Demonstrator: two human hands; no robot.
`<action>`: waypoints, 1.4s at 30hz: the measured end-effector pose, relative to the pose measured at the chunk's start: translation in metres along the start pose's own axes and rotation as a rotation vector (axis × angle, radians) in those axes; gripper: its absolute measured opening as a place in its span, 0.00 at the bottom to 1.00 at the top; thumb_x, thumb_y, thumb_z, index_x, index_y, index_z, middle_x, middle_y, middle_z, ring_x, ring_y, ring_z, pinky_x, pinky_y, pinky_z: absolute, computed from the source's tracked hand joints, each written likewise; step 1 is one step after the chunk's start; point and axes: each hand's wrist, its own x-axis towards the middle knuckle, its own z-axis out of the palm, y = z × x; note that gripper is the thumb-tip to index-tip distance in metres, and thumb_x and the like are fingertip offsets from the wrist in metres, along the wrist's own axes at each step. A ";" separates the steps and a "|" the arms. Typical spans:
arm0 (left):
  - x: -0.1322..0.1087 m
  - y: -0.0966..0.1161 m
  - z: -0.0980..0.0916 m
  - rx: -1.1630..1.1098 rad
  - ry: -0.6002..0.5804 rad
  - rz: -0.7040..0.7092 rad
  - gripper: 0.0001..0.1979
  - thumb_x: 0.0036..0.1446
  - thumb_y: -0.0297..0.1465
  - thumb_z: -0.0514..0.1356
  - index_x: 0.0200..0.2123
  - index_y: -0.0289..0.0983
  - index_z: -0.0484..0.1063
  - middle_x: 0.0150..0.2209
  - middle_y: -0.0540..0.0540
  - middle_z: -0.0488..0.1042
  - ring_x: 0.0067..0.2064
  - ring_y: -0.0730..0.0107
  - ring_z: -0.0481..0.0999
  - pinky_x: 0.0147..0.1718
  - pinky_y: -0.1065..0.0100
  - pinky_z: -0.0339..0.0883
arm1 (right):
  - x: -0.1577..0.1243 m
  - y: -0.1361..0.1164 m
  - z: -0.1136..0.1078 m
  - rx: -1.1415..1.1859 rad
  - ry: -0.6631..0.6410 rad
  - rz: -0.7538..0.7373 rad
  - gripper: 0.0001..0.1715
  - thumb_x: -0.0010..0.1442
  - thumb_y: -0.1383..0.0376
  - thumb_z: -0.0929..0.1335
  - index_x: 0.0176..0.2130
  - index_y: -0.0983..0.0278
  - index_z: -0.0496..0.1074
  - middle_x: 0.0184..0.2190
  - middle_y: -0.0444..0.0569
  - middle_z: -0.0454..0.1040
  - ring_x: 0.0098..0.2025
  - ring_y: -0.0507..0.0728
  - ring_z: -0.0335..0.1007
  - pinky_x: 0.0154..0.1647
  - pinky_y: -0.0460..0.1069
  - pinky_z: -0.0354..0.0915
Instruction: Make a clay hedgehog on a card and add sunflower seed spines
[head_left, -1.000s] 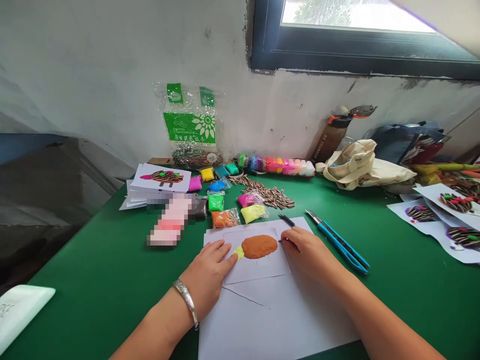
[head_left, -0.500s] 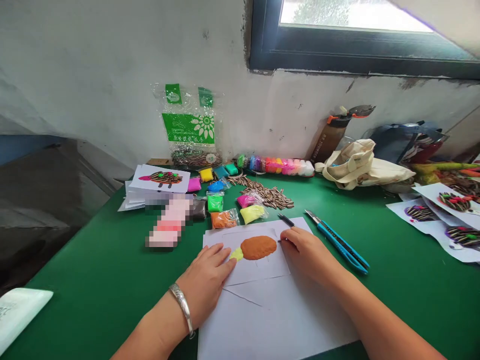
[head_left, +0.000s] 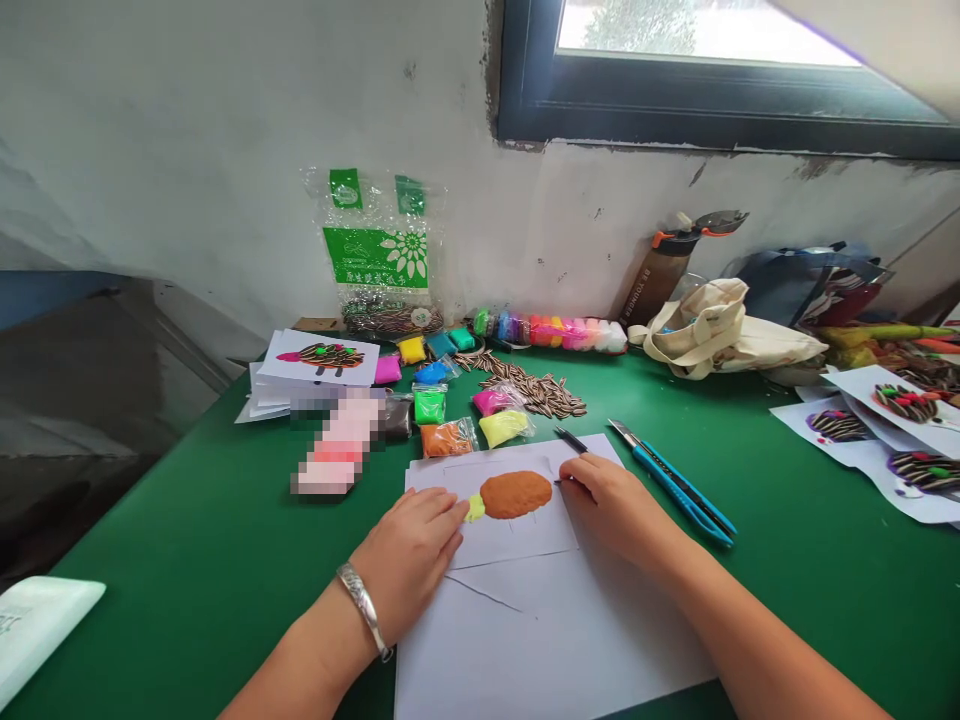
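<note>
My left hand point(head_left: 412, 545) lies on the white paper point(head_left: 495, 650), its fingers stretched out and the fingertips touching a small piece of yellow clay point(head_left: 475, 508). That yellow piece adjoins a flattened brown-orange oval of clay point(head_left: 516, 495). Beneath the oval, short pencil lines show on the sheet. My right hand point(head_left: 607, 495) rests at the sheet's right side with its fingers closed. A small dark tip pokes out from them near the oval; the rest of it is hidden. Just beyond these fingers is a black pen point(head_left: 571, 440), partly covered by the hand.
A blue utility knife point(head_left: 679, 485) lies right of the paper. Behind are bagged clay packs, including orange point(head_left: 448, 438) and yellow point(head_left: 506, 427), and a pile of sunflower seeds point(head_left: 547, 392). Decorated cards point(head_left: 330, 357) sit at left and right. A cloth bag point(head_left: 731, 335) stands against the wall.
My left fingers have shifted slightly over the yellow piece, covering its left end differently. My right hand stays nearly where it was.
</note>
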 end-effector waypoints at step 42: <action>0.040 -0.023 -0.001 0.211 0.594 -0.178 0.17 0.61 0.23 0.49 0.48 0.34 0.73 0.47 0.40 0.75 0.54 0.57 0.69 0.55 0.52 0.65 | 0.001 -0.007 -0.007 0.335 0.374 -0.068 0.13 0.63 0.61 0.60 0.39 0.62 0.72 0.34 0.50 0.74 0.35 0.56 0.69 0.37 0.49 0.62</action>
